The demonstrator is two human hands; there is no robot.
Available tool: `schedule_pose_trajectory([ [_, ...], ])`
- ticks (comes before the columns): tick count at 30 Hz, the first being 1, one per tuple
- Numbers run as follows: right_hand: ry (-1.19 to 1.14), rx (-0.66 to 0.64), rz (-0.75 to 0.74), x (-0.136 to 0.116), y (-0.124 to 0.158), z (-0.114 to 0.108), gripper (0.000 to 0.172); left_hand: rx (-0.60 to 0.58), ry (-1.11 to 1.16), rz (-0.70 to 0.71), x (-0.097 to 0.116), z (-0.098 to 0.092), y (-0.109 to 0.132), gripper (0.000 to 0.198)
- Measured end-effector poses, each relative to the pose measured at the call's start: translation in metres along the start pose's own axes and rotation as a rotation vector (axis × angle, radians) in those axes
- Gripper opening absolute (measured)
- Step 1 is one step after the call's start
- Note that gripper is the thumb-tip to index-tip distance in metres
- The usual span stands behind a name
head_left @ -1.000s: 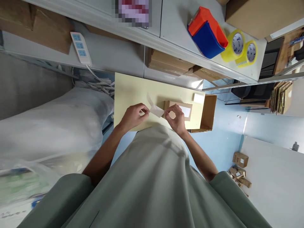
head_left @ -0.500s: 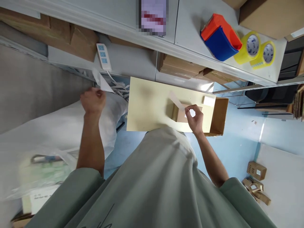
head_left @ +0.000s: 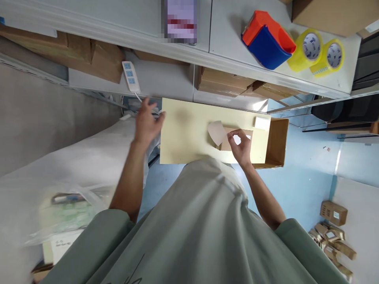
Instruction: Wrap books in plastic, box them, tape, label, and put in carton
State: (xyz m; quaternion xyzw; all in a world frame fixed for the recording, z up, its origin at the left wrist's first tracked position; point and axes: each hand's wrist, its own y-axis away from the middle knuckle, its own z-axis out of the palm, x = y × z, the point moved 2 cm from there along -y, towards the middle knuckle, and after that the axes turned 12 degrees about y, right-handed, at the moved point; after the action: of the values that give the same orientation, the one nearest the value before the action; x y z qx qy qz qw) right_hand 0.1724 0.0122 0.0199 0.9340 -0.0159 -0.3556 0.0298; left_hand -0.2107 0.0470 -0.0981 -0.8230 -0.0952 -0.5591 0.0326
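paper (head_left: 217, 132) stays pinched in right hand (head_left: 241, 149); left hand (head_left: 147, 124), white slip gone, spreads wide.

yellowish bench (head_left: 180, 136) has a brown box (head_left: 225, 145) on it, plus a little white block (head_left: 261, 123), far right corner

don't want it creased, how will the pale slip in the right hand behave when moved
The pale slip is probably floppy: its free end looks curved beyond the right hand. It's likely light, being sheet-thin and pinched at one end. It may flutter if moved fast, since most of it is unheld.
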Motion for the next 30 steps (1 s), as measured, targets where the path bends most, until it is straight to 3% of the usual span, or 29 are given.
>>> schedule_pose_trajectory([
  [5,-0.080,-0.011,0.047,0.010,0.002,-0.006,0.038,-0.229,0.178,0.125,0.108,0.096,0.052,0.043],
  [9,-0.216,-0.032,0.112,0.024,0.006,-0.013,0.044,-0.319,0.203,0.133,0.159,0.141,0.087,0.036],
  [15,-0.384,-0.053,0.169,0.048,0.010,-0.028,0.048,-0.323,0.235,0.061,0.178,0.182,0.106,0.032],
  [18,-0.415,-0.079,0.178,0.061,0.010,-0.039,0.050,-0.322,0.325,-0.030,0.185,0.200,0.109,0.028],
  [21,-0.412,-0.127,0.190,0.079,0.009,-0.052,0.056,-0.292,0.435,-0.147,0.193,0.218,0.113,0.036],
  [25,-0.380,-0.122,0.189,0.115,0.009,-0.072,0.057,-0.211,0.537,-0.294,0.198,0.240,0.117,0.045],
  [30,-0.346,-0.087,0.244,0.171,0.012,-0.087,0.052,-0.102,0.632,-0.463,0.196,0.265,0.122,0.042],
])
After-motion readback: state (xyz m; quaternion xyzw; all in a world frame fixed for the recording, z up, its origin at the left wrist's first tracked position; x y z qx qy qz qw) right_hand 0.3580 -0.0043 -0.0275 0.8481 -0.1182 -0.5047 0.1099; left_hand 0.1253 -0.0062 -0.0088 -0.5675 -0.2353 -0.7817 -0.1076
